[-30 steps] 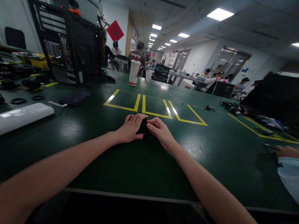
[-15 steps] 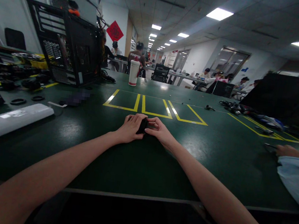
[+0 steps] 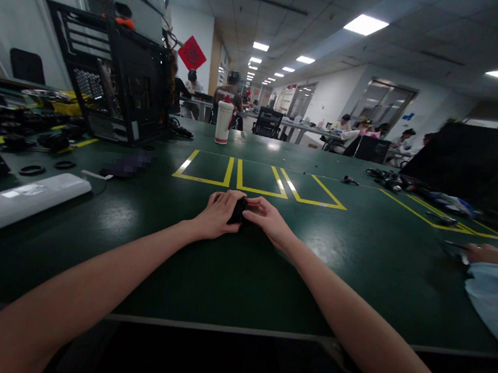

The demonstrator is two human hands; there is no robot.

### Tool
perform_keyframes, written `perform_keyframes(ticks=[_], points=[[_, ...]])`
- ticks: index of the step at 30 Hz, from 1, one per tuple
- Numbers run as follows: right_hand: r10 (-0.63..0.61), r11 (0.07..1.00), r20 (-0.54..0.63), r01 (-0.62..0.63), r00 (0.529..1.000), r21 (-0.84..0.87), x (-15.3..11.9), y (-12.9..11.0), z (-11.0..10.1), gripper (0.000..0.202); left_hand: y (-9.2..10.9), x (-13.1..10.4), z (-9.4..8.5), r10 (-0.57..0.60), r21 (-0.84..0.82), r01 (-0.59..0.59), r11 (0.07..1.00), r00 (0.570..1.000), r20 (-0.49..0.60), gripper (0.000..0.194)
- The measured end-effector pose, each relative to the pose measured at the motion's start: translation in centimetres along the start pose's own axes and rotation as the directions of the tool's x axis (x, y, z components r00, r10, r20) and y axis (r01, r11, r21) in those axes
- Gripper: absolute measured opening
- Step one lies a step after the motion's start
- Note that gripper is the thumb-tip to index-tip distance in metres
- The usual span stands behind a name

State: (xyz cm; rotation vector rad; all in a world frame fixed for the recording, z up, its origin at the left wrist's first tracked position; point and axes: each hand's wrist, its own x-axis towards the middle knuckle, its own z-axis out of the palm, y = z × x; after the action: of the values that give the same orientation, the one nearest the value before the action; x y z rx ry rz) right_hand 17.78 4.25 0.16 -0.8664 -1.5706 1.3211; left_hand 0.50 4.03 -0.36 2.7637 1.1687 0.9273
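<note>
"Grip of the left hand (image 3: pixel 216 216)?"

"A small black object (image 3: pixel 237 211) is clasped by it, over the green table (image 3: pixel 236 288)"

"And the right hand (image 3: pixel 267 220)?"

"The object's three o'clock edge is pinched between its thumb and fingertips"

"Farther out?"

"Yellow tape outlines (image 3: pixel 261 192) are laid at twelve o'clock, a white cup (image 3: pixel 223 124) is seen beyond them towards eleven, a long white device (image 3: pixel 29 202) is placed at nine, and a co-worker's hand (image 3: pixel 497 256) is seen at three"

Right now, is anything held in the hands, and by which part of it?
A small black object: the left hand grips its left side; the right hand is at its right end, exact contact unclear.
</note>
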Motion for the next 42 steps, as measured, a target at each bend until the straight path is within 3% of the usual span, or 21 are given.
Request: perform_keyframes(ticks=[4, 9, 14, 20, 26, 31, 36, 42], points=[[-0.040, 0.999, -0.016, 0.040, 0.999, -0.018, -0.20, 0.08, 0.05, 0.027, -0.07, 0.07, 0.07, -0.011, 0.003, 0.011, 1.000, 1.000, -0.006, 0.059], [0.004, 1.000, -0.052, -0.003, 0.999, 0.026, 0.20, 0.45, 0.15, 0.024, -0.04, 0.04, 0.05, -0.008, 0.015, 0.008, 1.000, 1.000, -0.006, 0.059], [0.073, 0.996, -0.007, -0.073, 0.997, 0.045, 0.25, 0.19, -0.19, 0.030, 0.03, 0.00, -0.05, -0.008, 0.012, 0.008, 1.000, 1.000, -0.002, 0.058], [-0.039, 0.999, 0.037, 0.040, 0.999, -0.026, -0.30, -0.24, -0.27, 0.033, 0.03, 0.06, -0.06, -0.019, -0.008, 0.019, 1.000, 1.000, 0.000, 0.058], [0.002, 1.000, -0.048, -0.002, 0.999, -0.009, -0.02, -0.05, 0.25, 0.026, 0.19, 0.06, -0.19, -0.015, 0.004, 0.015, 1.000, 1.000, 0.010, 0.058], [0.081, 0.996, -0.034, -0.080, 0.996, 0.032, 0.02, -0.20, 0.24, 0.031, 0.22, -0.01, -0.29, -0.014, 0.000, 0.014, 1.000, 1.000, 0.011, 0.057], [-0.008, 1.000, -0.007, 0.008, 1.000, 0.027, -0.29, -0.20, 0.30, 0.033, 0.05, 0.04, -0.11, -0.015, -0.010, 0.015, 1.000, 1.000, 0.010, 0.059], [-0.003, 0.998, -0.072, 0.007, 0.997, 0.062, -0.14, 0.11, 0.53, 0.020, 0.10, 0.07, 0.09, -0.020, -0.018, 0.020, 1.000, 1.000, -0.006, 0.060]])
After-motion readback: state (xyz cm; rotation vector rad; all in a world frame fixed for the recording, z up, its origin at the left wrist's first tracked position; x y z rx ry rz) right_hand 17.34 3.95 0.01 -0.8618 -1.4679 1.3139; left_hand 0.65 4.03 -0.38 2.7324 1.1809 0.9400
